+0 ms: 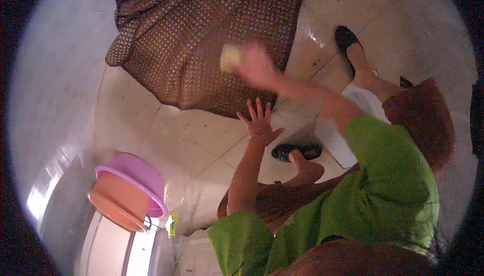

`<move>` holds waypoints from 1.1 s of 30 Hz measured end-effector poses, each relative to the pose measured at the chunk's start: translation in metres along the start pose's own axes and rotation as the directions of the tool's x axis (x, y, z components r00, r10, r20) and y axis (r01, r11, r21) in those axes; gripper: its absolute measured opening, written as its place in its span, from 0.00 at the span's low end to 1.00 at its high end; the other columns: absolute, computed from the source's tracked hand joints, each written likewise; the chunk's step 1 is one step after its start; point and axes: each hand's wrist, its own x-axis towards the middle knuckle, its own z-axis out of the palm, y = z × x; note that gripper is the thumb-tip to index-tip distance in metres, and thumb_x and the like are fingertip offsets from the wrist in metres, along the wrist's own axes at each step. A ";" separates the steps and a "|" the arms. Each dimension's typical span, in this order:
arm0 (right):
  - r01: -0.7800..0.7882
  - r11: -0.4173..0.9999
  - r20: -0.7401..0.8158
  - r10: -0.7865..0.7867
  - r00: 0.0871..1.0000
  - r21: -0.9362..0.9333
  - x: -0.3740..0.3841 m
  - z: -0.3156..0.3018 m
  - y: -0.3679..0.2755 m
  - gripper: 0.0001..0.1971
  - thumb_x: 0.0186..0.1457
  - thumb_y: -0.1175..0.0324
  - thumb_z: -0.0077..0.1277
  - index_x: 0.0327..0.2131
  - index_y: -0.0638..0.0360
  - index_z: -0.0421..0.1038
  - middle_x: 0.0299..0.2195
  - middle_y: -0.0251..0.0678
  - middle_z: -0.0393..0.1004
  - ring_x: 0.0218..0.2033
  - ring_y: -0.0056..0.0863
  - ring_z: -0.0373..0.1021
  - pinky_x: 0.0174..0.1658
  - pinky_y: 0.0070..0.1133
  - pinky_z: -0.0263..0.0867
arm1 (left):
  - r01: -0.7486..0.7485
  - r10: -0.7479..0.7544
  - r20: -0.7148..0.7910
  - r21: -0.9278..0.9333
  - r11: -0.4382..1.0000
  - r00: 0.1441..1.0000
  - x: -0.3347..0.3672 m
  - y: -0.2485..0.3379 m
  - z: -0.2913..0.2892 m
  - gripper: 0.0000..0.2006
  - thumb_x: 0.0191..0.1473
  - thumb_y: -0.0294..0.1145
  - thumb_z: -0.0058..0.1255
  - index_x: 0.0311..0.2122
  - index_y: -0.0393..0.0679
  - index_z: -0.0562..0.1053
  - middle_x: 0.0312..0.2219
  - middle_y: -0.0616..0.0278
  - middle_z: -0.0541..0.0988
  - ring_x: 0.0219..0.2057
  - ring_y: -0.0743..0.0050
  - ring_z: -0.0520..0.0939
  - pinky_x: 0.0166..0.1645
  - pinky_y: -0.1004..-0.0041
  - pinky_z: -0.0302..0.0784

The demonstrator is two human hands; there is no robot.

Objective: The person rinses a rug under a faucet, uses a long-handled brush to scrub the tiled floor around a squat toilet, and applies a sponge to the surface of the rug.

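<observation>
A large brown cloth (pixel 201 39) with a woven check texture lies spread on the tiled floor, its left side bunched into folds. My left hand (pixel 259 125) is open with fingers spread, its fingertips on the near edge of the cloth. Over the cloth, my right hand (pixel 258 67) is closed around a pale yellow block (pixel 231 58). Motion blurs that hand and the block, so I cannot tell whether the block is soap or a brush, nor whether it touches the cloth.
At the lower left, a purple basin (pixel 132 170) and an orange basin (pixel 118 201) sit one against the other. My dark shoes (pixel 346 38) are on the tiles to the right. A white object (pixel 335 142), partly covered by my arm, is between my legs.
</observation>
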 end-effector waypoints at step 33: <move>0.599 0.747 0.224 -0.661 0.716 0.287 0.006 0.035 -0.089 0.15 0.41 0.58 0.45 0.34 0.52 0.64 0.30 0.42 0.64 0.33 0.39 0.59 0.38 0.28 0.54 | -0.017 -0.053 -0.204 -0.328 0.945 0.978 -0.007 -0.022 0.039 0.43 0.28 0.63 0.43 0.52 0.56 0.47 0.54 0.64 0.36 0.54 0.59 0.32 0.47 0.39 0.24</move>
